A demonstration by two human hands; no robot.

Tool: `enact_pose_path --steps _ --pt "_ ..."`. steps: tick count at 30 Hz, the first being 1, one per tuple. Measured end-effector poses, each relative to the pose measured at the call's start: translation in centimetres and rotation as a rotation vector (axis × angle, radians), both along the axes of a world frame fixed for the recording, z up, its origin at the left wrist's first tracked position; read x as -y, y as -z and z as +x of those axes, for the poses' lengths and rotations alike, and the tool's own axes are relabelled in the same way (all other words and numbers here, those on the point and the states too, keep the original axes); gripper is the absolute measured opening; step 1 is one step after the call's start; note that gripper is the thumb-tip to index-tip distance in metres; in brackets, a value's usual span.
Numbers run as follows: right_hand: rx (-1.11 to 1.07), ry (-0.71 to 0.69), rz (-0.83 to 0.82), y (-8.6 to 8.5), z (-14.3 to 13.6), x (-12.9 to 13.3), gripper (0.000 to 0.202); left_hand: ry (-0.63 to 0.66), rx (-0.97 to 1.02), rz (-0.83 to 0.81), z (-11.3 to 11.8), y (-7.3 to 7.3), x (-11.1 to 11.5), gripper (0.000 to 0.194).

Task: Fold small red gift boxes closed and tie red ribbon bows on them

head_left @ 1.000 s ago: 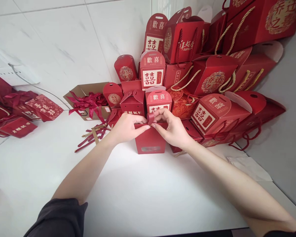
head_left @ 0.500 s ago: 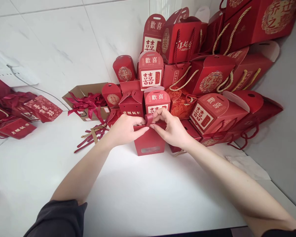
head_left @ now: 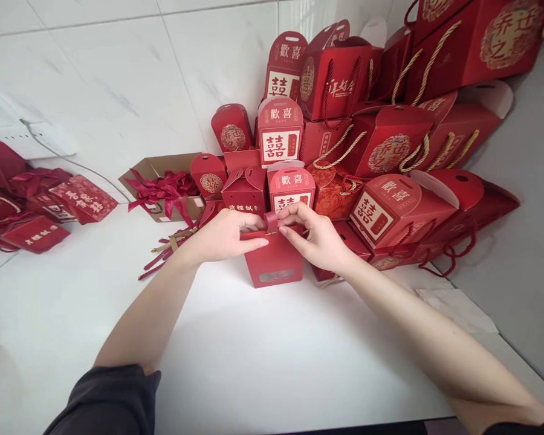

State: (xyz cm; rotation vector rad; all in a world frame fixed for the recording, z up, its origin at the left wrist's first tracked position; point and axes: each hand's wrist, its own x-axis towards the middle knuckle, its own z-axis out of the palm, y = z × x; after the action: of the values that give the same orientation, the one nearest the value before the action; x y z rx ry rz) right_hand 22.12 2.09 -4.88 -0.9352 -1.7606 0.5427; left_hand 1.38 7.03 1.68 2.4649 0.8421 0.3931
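Note:
A red gift box [head_left: 275,260] with a small clear window low on its front stands on the white table before me. A dark red strap [head_left: 271,222] loops over its top edge, with small gold-coloured bits at its lower end. My left hand [head_left: 229,238] grips the top edge left of the strap, thumb in front and fingers behind. On the other side, my right hand [head_left: 315,238] holds the top edge with bent fingers, its fingertips close against the strap. The fingers behind the box are partly hidden.
Stacked red gift boxes [head_left: 403,208] with rope handles fill the back and right. At the back left, a cardboard box [head_left: 152,166] holds red ribbons. Loose straps [head_left: 163,254] lie in front of it. More red boxes [head_left: 34,232] sit far left by a cable [head_left: 77,160].
The strap loop has flattened down, and its gold-coloured bits now show at the box front. My left thumb has moved slightly left, away from the strap. The view has shifted a little.

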Motion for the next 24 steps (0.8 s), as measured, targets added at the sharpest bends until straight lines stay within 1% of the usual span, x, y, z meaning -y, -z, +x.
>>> enact_pose_path --steps 4,7,11,13,15,17,19,21,24 --pt "0.001 0.021 -0.040 -0.3 0.1 0.2 0.013 -0.079 0.112 -0.035 0.8 0.7 0.5 0.028" --pt "0.002 0.025 -0.020 -0.5 0.1 0.2 0.011 -0.111 0.167 0.036 1.4 1.4 0.5 0.025" --pt "-0.002 0.035 -0.025 -0.4 0.0 0.1 0.011 -0.094 0.172 0.199 1.8 2.3 0.4 0.033" --pt "-0.006 0.030 -0.043 -0.3 0.0 0.1 0.013 -0.069 0.198 0.217 1.9 2.6 0.4 0.034" --pt "-0.004 0.032 -0.053 -0.2 -0.1 0.1 0.015 -0.061 0.217 0.183 2.0 2.8 0.3 0.033" --pt "0.005 0.043 -0.057 -0.2 -0.1 0.1 0.017 -0.072 0.204 0.132 1.9 2.7 0.1 0.031" --pt "0.011 0.061 -0.065 -0.2 -0.1 0.1 0.020 -0.083 0.126 0.096 1.5 2.3 -0.1 0.031" --pt "0.005 0.079 -0.078 -0.2 0.0 0.1 0.022 -0.056 -0.012 0.070 0.6 1.5 -0.3 0.029" --pt "-0.032 0.081 -0.096 0.0 0.2 0.0 0.022 -0.016 -0.198 0.014 -1.2 0.0 -0.4 0.023"
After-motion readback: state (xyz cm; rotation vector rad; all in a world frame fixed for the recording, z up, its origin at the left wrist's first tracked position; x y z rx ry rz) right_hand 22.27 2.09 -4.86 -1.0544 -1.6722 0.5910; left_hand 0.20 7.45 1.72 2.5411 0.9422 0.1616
